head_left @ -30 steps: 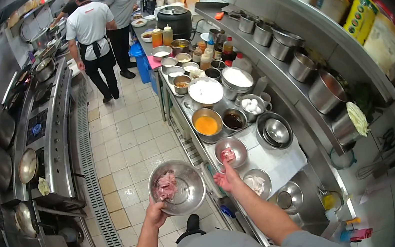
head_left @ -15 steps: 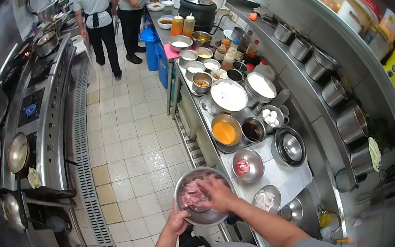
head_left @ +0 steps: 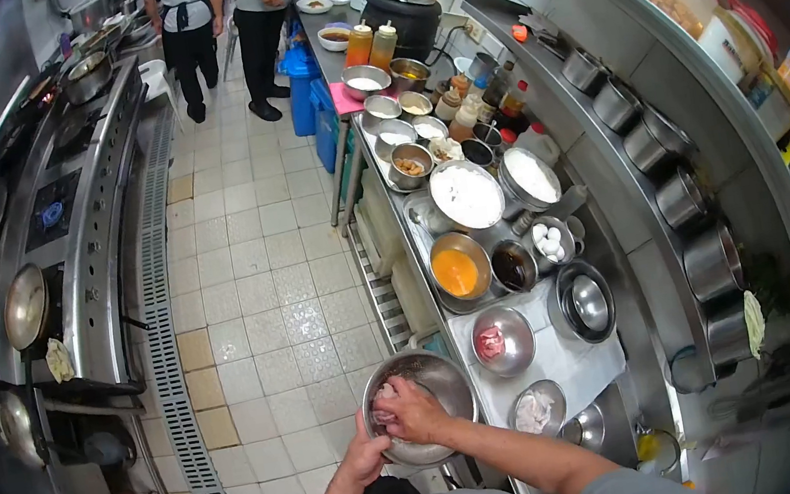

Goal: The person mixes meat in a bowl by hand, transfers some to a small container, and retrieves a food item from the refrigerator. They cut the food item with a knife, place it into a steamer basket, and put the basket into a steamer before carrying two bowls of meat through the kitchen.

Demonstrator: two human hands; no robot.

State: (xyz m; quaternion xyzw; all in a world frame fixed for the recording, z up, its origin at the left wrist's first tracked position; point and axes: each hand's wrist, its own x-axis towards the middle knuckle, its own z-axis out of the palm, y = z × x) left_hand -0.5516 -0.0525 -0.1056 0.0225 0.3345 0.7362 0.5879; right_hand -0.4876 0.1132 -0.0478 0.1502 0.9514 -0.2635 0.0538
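Observation:
My left hand [head_left: 365, 452] grips the near left rim of a steel mixing bowl [head_left: 453, 390], held out in front of my body beside the counter. Inside it, my right hand [head_left: 412, 413] is curled over pieces of pale pink raw meat [head_left: 384, 391] at the left wall. The fingers hide most of the meat, and the bowl's right side is bare with specks on it. On the counter close by stand a bowl with a small portion of red meat [head_left: 490, 342] and a bowl of whitish pieces [head_left: 535, 412].
The counter [head_left: 571, 349] at right holds a pan of orange liquid [head_left: 456, 272], a bowl of white powder [head_left: 466, 194] and a bowl of eggs [head_left: 548, 241]. A stove [head_left: 97, 279] runs along the left. Two people [head_left: 191, 33] stand at the far end of the tiled aisle.
My right hand has moved from the bowl's right side to its left, gathering the meat beneath the fingers. The bowl has shifted slightly right and down. A far person has stepped further away.

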